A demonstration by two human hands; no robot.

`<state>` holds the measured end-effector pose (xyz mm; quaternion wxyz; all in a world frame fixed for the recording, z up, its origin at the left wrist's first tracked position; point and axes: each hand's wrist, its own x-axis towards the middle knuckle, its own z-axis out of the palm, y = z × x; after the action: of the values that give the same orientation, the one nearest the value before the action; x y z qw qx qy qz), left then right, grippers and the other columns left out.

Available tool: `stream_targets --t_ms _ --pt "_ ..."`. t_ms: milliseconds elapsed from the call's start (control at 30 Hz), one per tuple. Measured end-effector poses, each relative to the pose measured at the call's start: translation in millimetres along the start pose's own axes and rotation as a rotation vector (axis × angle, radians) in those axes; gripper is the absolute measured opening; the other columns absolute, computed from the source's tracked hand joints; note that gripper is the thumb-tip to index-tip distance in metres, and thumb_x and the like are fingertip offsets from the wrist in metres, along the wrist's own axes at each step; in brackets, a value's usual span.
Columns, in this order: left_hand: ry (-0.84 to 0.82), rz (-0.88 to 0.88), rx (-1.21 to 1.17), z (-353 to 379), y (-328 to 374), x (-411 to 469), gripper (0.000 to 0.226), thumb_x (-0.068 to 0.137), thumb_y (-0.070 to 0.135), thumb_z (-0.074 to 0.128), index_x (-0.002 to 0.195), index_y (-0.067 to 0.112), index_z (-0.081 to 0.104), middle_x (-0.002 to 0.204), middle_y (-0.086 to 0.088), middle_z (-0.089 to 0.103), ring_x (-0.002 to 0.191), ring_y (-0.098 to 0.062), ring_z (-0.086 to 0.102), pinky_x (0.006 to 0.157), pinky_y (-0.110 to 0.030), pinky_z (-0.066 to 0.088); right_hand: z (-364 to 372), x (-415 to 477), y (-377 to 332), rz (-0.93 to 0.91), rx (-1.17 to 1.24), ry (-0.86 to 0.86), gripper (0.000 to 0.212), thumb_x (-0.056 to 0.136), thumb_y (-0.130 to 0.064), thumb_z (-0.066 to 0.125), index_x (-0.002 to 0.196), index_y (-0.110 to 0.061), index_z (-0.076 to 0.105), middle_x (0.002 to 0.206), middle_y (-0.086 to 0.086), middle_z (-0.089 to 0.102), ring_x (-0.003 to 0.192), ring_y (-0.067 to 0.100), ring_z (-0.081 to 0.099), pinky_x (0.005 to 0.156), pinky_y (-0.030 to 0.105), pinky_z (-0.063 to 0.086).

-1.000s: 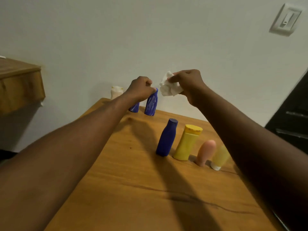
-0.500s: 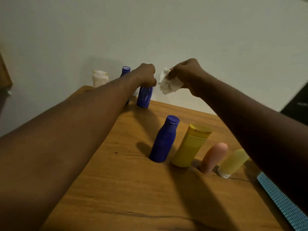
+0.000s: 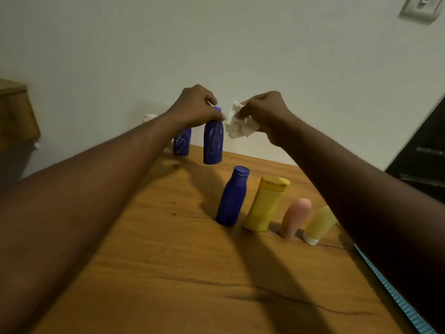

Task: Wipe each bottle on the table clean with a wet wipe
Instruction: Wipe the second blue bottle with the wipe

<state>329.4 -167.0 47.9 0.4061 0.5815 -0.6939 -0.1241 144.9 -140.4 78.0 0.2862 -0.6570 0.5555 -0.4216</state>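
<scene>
My left hand (image 3: 196,107) grips a blue bottle (image 3: 213,143) by its neck and holds it upright just above the wooden table (image 3: 168,256). Beside its cap, my right hand (image 3: 263,112) pinches a crumpled white wet wipe (image 3: 237,125). A second blue bottle (image 3: 182,144) stands behind my left forearm. In a row nearer to me stand a blue bottle (image 3: 233,197), a yellow bottle (image 3: 265,206), a pink bottle (image 3: 295,218) and a pale yellow tube (image 3: 319,224) on its white cap.
A white-capped bottle (image 3: 149,117) peeks out behind my left arm by the wall. A wooden cabinet (image 3: 16,114) stands at the left. A dark door (image 3: 423,155) and a wall switch (image 3: 419,8) are at the right. A blue patterned strip (image 3: 390,292) runs along the table's right edge.
The held blue bottle has risen a little and sits more upright. My right hand with the wipe stays beside its cap. The camera view has shifted.
</scene>
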Motion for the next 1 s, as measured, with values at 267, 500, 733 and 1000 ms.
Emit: stream_targets --t_ms 267,500,733,1000 --pt "0.0 -0.021 -0.086 -52.0 23.0 -76.8 0.048 0.08 0.032 0.088 0.122 0.015 0.072 0.112 0.005 0.068 0.095 -0.009 0.064 0.07 -0.019 0.048 -7.5 -64.4 -24.5 -0.063 0.072 -0.013 0.015 0.086 -0.001 0.07 0.1 0.002 0.073 0.107 0.014 0.069 0.096 0.026 0.067 0.081 0.036 0.062" --pt "-0.018 -0.056 -0.167 -62.2 45.9 -143.5 0.036 0.077 0.035 0.09 0.107 0.021 0.077 0.104 0.006 0.075 0.097 -0.011 0.069 0.079 -0.028 0.057 -14.7 -126.2 -16.3 -0.065 0.152 -0.017 0.011 0.085 -0.003 0.072 0.095 0.001 0.074 0.104 0.014 0.072 0.098 0.031 0.07 0.086 0.045 0.063" --pt "-0.036 -0.054 -0.243 -41.4 74.7 -205.3 0.045 0.078 0.035 0.09 0.115 0.016 0.074 0.107 0.002 0.072 0.1 -0.014 0.069 0.084 -0.035 0.062 -20.5 -199.7 13.3 -0.032 0.243 0.009 0.01 0.092 -0.004 0.068 0.1 -0.006 0.073 0.101 0.009 0.073 0.096 0.024 0.069 0.071 0.032 0.058" --pt "-0.027 -0.054 -0.326 -3.2 90.3 -262.0 0.044 0.079 0.04 0.088 0.115 0.02 0.072 0.1 0.005 0.073 0.091 -0.007 0.07 0.073 -0.017 0.05 -16.3 -278.8 51.2 -0.116 0.343 0.078 0.015 0.101 -0.018 0.063 0.106 -0.017 0.076 0.092 -0.009 0.075 0.082 -0.004 0.069 0.066 0.014 0.049"
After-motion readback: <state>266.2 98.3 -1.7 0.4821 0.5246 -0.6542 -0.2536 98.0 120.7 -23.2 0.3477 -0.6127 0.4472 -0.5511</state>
